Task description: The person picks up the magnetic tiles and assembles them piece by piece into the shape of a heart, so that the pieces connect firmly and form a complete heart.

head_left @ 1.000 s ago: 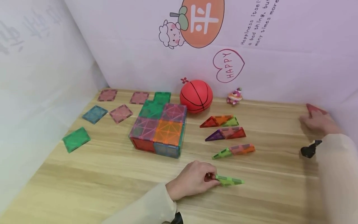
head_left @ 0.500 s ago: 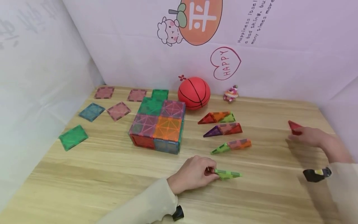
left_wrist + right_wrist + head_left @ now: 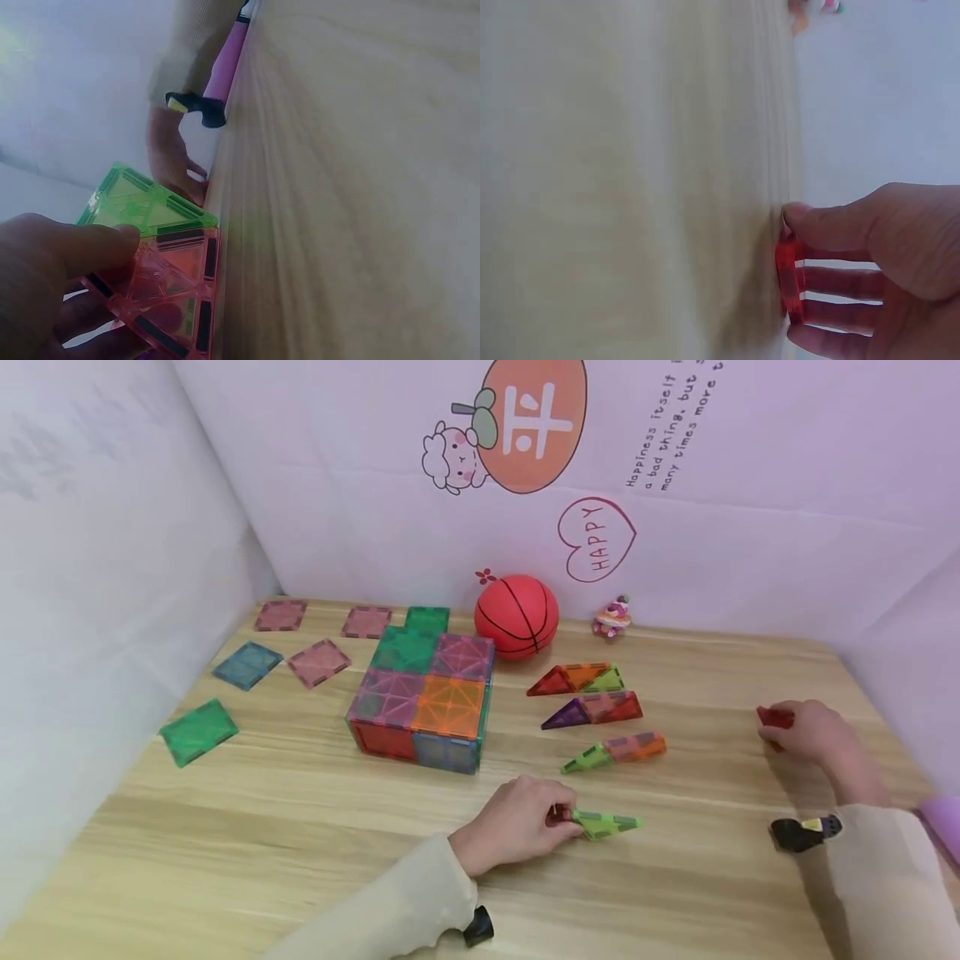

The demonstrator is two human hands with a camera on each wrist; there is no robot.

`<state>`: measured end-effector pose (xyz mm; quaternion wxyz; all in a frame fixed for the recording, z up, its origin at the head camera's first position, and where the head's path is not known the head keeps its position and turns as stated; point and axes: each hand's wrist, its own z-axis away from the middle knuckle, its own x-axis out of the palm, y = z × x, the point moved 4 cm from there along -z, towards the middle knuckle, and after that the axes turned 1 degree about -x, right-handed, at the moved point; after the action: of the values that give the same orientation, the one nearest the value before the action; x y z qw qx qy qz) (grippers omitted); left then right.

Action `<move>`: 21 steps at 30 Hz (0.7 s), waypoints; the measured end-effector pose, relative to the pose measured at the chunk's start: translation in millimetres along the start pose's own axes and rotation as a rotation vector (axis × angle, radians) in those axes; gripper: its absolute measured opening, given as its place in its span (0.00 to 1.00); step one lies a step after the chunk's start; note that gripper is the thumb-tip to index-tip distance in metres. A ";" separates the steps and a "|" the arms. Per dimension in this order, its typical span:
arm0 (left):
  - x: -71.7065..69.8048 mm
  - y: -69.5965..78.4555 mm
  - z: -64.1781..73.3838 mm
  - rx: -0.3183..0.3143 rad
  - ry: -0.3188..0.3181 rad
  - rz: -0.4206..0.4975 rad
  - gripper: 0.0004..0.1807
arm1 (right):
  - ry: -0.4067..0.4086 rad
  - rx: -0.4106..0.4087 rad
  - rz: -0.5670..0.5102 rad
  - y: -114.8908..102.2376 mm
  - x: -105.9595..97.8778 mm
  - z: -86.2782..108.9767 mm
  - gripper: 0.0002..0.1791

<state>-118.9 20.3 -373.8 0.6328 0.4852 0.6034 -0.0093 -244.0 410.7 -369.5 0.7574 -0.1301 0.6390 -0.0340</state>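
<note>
My left hand point(image 3: 517, 822) pinches a pair of joined translucent magnetic tiles near the front of the table. One is a green triangle point(image 3: 607, 824); the other, a red tile point(image 3: 172, 274), shows below it in the left wrist view, thumb on one face. Off to the right, my right hand point(image 3: 821, 735) grips a red magnetic tile point(image 3: 790, 277) between thumb and fingers, just over or on the wood. Its full outline is hidden by the fingers. Between the hands and the back wall stand three low joined tile strips, among them a green, pink and orange one point(image 3: 615, 752).
A block of coloured tiles point(image 3: 450, 706) stands left of centre, a red toy basketball point(image 3: 517, 617) behind it. Loose flat tiles, including a green one point(image 3: 198, 732) and a blue one point(image 3: 247, 665), lie at left. A small figurine point(image 3: 612, 617) sits by the back wall.
My right hand has come from the far right back corner toward the left and nearer, carrying the red magnetic tile. The left hand keeps its hold in nearly the same place.
</note>
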 end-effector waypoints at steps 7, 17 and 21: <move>-1.3 0.2 0.0 -0.017 -0.008 -0.002 0.13 | -0.093 -0.043 -0.132 -43.7 12.8 39.8 0.28; -1.8 0.1 0.6 -0.046 -0.020 0.023 0.16 | 0.105 -0.335 -0.148 -144.3 14.8 88.6 0.07; -1.3 1.2 0.3 -0.050 -0.018 0.032 0.17 | 0.180 -0.454 -0.176 -179.2 21.3 101.4 0.10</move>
<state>-118.3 19.9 -372.2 0.6504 0.4786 0.5897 0.0114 -120.5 248.9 -331.6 0.6431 -0.3483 0.6812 0.0333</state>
